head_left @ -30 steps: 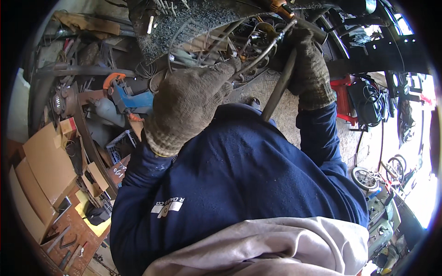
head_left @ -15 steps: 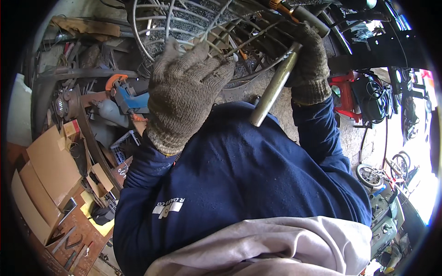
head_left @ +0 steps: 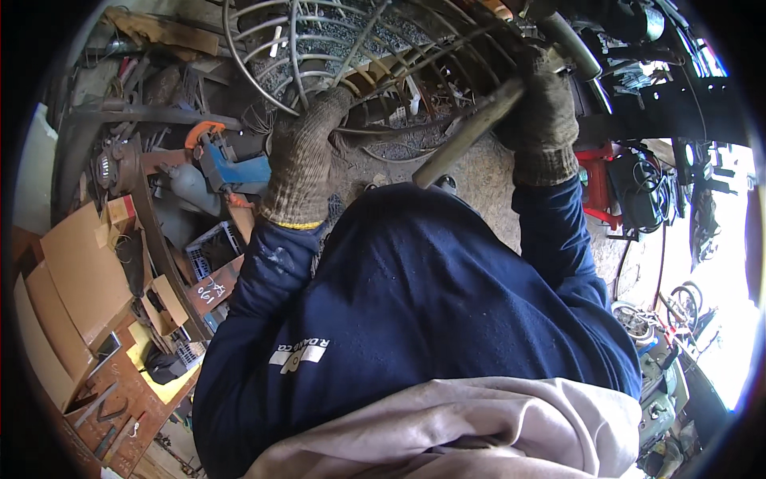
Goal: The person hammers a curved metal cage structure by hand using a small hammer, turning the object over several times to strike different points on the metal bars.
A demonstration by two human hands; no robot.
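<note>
A round grille of bent metal rods (head_left: pixel 371 48) fills the top middle. My left hand (head_left: pixel 307 160), in a grey-brown knitted glove, reaches up to its near edge. The fingers appear curled around a rod there, though they are partly hidden. My right hand (head_left: pixel 545 120), gloved alike, is closed around the metal handle (head_left: pixel 471 132) of a hammer. The free end of that handle slants down and left, in front of my body. Beyond the fist, the hammer's cylindrical head (head_left: pixel 571 44) lies crosswise, to the right of the grille.
To my left are a blue and orange clamp-like tool (head_left: pixel 231 168), a grey rounded metal piece (head_left: pixel 191 191), a dark crate (head_left: pixel 214 254) and open cardboard boxes (head_left: pixel 80 279). On the right stand a red frame (head_left: pixel 598 184) and a small bicycle (head_left: pixel 638 319). Dark steel beams cross the upper right.
My left hand has turned to a narrower side-on view and its fingers have shifted on the grille. The hammer handle has swung to a flatter slant, and its head has moved right.
</note>
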